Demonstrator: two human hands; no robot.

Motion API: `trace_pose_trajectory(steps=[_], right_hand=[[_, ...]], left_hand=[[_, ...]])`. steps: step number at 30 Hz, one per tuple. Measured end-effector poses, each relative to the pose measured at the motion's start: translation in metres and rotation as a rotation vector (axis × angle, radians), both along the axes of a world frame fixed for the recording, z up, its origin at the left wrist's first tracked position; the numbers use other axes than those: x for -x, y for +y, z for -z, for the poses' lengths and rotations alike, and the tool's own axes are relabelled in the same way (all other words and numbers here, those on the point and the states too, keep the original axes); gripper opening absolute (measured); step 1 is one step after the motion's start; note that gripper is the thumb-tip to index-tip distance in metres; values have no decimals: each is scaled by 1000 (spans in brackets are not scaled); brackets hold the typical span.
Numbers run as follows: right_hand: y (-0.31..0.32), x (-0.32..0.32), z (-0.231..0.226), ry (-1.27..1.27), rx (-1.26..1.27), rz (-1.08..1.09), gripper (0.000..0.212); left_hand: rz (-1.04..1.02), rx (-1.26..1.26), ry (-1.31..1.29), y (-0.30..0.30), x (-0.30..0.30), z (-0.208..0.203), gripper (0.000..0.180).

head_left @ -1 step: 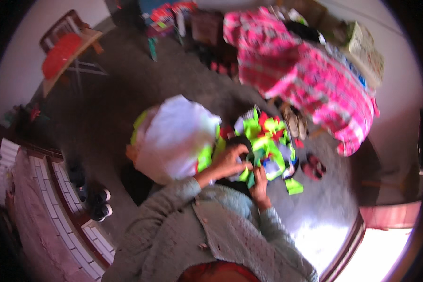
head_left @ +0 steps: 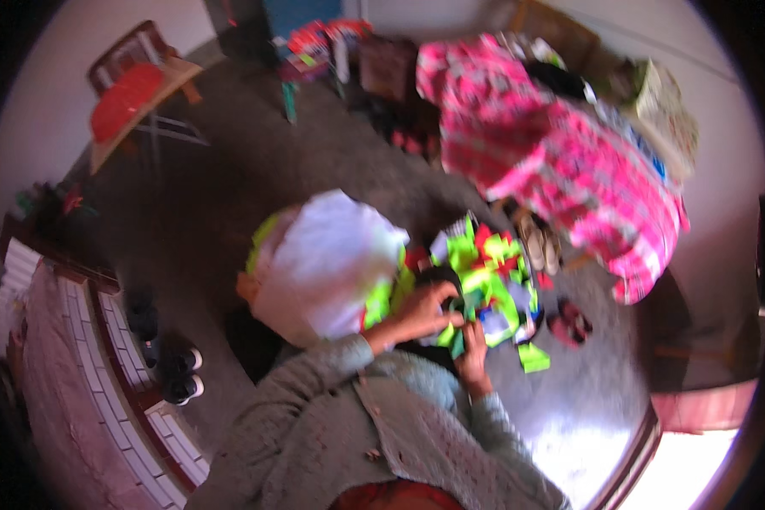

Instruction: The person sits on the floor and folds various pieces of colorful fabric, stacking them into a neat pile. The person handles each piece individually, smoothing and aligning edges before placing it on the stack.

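Head view, left hand: mid-frame, just right of centre; left hand (head_left: 429, 313) has fingers curled, partly open, tips near the right hand's; blurred, can't tell if it has hold of anything.
Head view, right hand: right hand (head_left: 473, 353) just beside it, lower right; thumb and fingers drawn together, looks pinched on the green piece.
Green piece: small dark green cloth-like piece (head_left: 457, 344), centre of frame, between the hands, in front of the person's grey-green patterned jacket (head_left: 306, 416).
Handling: probably light, soft, limp; unlikely to break, may fold or slide. Best hold: an edge or corner, thumb against fingertip.
Scrap pile: heap of neon yellow-green, red and grey scraps (head_left: 493, 263), right of centre, just beyond the hands; likely light and loose, easy to snag neighbours.
Stray scrap: flat neon yellow-green scrap (head_left: 533, 358), lower right edge of pile.
Bundle: large rounded white cloth bundle (head_left: 327, 263), left of the hands; looks soft, bulky.
Upper right: pink-and-white checked cloth (head_left: 561, 161), draped.
Lower left: black shoes with white soles (head_left: 183, 376), on grey floor (head_left: 229, 161).
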State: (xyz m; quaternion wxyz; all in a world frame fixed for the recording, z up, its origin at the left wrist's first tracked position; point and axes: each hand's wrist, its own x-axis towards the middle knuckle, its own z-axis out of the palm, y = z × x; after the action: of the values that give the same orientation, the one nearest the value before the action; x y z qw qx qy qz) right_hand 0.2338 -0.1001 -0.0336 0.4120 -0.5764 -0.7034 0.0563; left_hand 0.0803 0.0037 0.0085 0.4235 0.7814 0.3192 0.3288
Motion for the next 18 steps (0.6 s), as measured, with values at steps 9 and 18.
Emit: trace_pose_trajectory(steps=[9, 18], right_hand=[[7, 8, -3, -68, 184, 111, 58], [1, 9, -6, -93, 106, 107, 24]], left_hand=[[-120, 17, 325, 9, -22, 21, 31], [-353, -9, 220, 18, -21, 60, 11]])
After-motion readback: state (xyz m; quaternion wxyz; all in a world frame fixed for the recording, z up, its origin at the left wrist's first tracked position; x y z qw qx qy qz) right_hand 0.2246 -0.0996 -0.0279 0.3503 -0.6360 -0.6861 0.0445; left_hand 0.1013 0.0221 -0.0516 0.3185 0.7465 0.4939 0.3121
